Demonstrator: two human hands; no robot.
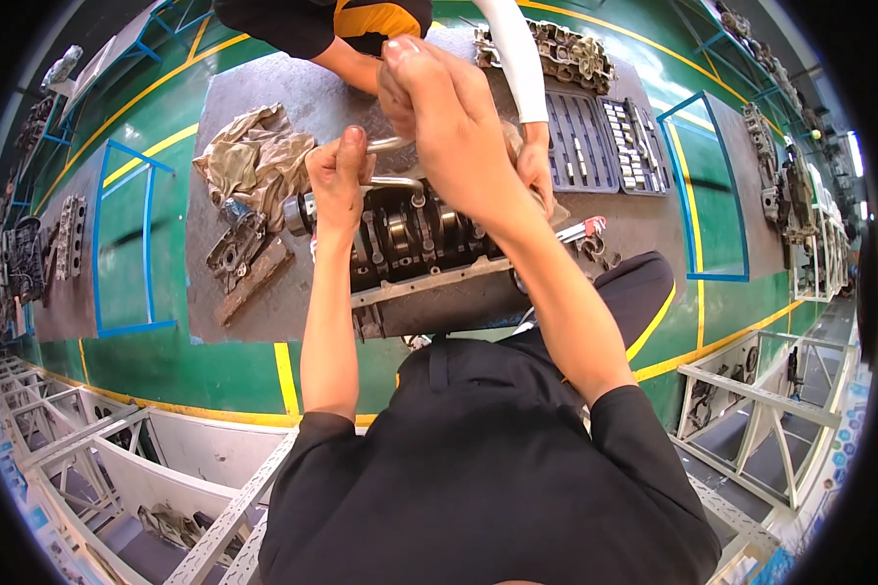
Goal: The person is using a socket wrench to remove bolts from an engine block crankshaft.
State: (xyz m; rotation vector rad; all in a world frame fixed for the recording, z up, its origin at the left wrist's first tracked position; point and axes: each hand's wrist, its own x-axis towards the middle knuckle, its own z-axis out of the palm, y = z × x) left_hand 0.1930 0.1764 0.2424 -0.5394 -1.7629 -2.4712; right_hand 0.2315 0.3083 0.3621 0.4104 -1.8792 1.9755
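Observation:
My left hand (pixel 339 183) is closed around the offset grip of a chrome speed brace (pixel 396 181). Its lower rod runs down to a bolt on an engine block (pixel 434 277). The block lies with its crankshaft (pixel 397 232) and bearing caps showing. Higher and closer to the camera, my right hand (pixel 449 132) is curled in a fist over the brace's upper end, which it hides. Just beyond my right wrist, a co-worker's hand (pixel 534 175) with a white sleeve rests at the block's far right, beside a brownish cloth partly hidden by my hand.
Crumpled rags (pixel 256 161) and greasy metal parts (pixel 239 249) lie left on the dark table (pixel 210 312). An open socket case (pixel 580 146) sits at the right, with a cylinder head (pixel 556 57) behind it. Red-marked tools (pixel 583 230) lie right of the block. Blue frames (pixel 700 185) stand either side.

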